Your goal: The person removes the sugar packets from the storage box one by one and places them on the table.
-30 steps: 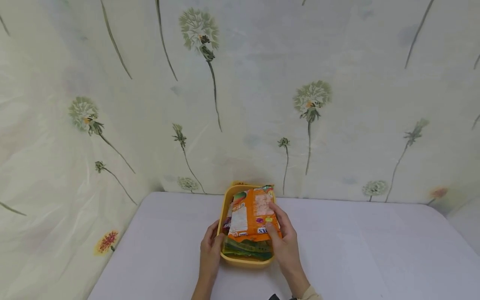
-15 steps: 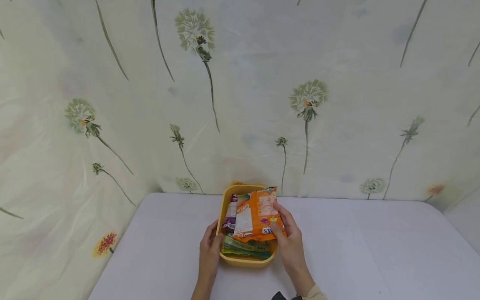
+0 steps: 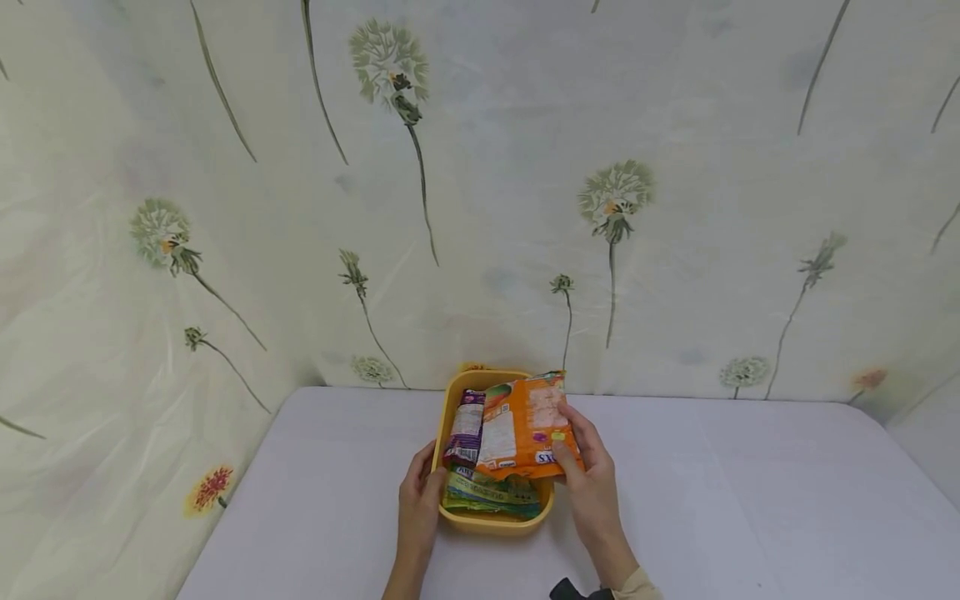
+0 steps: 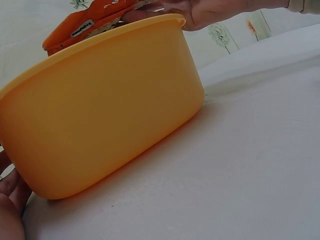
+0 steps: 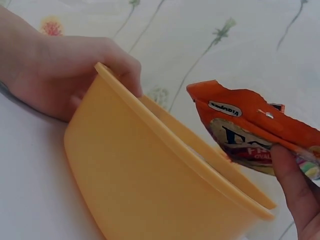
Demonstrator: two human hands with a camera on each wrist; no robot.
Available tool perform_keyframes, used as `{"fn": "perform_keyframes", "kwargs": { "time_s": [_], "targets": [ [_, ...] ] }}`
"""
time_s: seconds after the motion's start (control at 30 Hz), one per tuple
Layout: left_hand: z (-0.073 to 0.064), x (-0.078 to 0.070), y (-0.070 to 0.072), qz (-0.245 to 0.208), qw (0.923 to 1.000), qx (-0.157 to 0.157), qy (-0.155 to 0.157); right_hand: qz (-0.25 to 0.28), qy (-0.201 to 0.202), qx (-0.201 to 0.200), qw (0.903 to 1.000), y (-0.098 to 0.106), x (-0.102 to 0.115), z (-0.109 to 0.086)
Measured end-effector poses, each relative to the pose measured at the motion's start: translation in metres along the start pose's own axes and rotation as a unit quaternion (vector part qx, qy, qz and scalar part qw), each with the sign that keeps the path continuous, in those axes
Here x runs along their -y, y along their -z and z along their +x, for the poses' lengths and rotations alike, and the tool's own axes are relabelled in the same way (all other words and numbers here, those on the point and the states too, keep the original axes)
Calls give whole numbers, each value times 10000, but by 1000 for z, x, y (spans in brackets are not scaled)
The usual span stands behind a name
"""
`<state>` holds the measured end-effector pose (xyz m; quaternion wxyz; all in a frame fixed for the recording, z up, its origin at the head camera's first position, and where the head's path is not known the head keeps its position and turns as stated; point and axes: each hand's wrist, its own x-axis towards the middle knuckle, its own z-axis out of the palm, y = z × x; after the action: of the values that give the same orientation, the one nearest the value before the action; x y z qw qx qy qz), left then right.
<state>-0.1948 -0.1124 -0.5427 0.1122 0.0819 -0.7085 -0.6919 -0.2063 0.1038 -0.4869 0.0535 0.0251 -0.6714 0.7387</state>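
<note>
An orange candy packet (image 3: 517, 429) is pinched by its right side in my right hand (image 3: 592, 483), thumb on the printed face. The packet is raised over the right half of a yellow plastic tub (image 3: 495, 527), as the right wrist view also shows with the packet's front (image 5: 240, 132) above the rim. My left hand (image 3: 418, 504) grips the tub's left wall, and in the right wrist view the left hand (image 5: 95, 67) is at the rim. Inside lie a purple packet (image 3: 467, 429) at the left and a green packet (image 3: 491, 493) at the near end. The orange packet hides part of the tub's inside.
The tub stands on a white-covered table (image 3: 712, 492), near its far edge. Behind rises a floral curtain or sheet (image 3: 487, 208) with dandelion prints. A dark object (image 3: 566, 588) shows by the right sleeve (image 3: 637, 586).
My right hand has moved to the right with the orange packet, uncovering more of the purple and green packets. My left hand stays on the tub, which has barely moved.
</note>
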Motion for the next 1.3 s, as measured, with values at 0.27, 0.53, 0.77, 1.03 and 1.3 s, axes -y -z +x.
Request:
{"fn": "perform_keyframes", "kwargs": {
  "time_s": [0.27, 0.53, 0.77, 1.03, 1.3],
  "targets": [
    [-1, -1, 0, -3, 10000, -23, -8, -198, -10, -108, 9997, 6, 2, 1],
    [0, 0, -1, 17, 10000, -2, 10, -216, -44, -142, 9997, 11, 1, 3],
    [0, 0, 0, -19, 10000, 14, -12, -161, -168, -167, 9996, 12, 3, 4],
    [-1, -1, 0, -36, 10000, -10, -30, -269, -86, -194, 9994, 19, 4, 6],
    [-1, 0, 0, -56, 10000, 25, -27, -310, -74, -269, 9991, 24, 3, 7]
  ]
}}
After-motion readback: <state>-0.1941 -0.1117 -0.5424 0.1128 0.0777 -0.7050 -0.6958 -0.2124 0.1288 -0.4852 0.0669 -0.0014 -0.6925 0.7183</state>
